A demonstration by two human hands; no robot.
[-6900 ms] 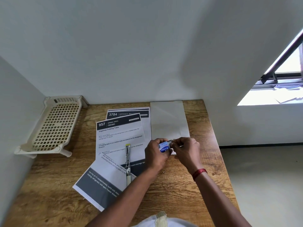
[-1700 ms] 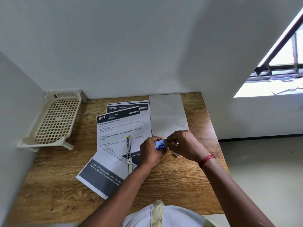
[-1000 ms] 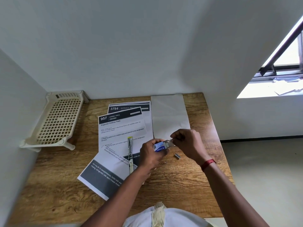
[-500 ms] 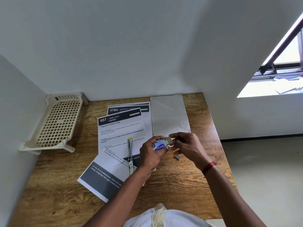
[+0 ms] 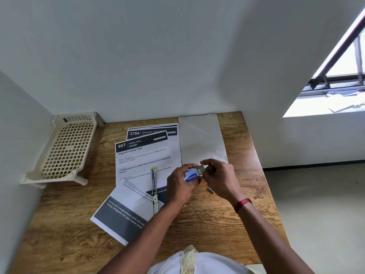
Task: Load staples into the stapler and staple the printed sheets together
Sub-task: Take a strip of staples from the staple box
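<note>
The wooden worktop (image 5: 59,234) fits into a corner, with walls along its left and back edges. Its right edge is open to the floor, and the near edge lies by the person's body. One cream lattice rack (image 5: 67,151) stands on short legs in the back left corner, close to both walls.

Three printed sheets (image 5: 142,159) overlap near the middle. One headed 3784 lies furthest back and one headed 957 lies partly over it. A third is turned at an angle, its dark band pointing toward the near left. One blank white sheet (image 5: 199,139) lies just to their right and reaches the back edge. Bare wood shows at the near left, in front of the rack, and along the right edge.

One stapler (image 5: 154,184) lies opened out flat across the 957 sheet and the angled sheet, its yellow tip pointing away.

Both hands meet just right of the stapler, above the blank sheet's near end. The left hand (image 5: 177,186) is curled round one small blue staple box (image 5: 190,176). The right hand (image 5: 219,177), a red band (image 5: 242,204) on its wrist, pinches the grey inner tray (image 5: 199,171) that sticks out of the box's right end. What the tray holds cannot be made out.

One short strip of staples (image 5: 211,190) lies on the wood just below the right hand.
</note>
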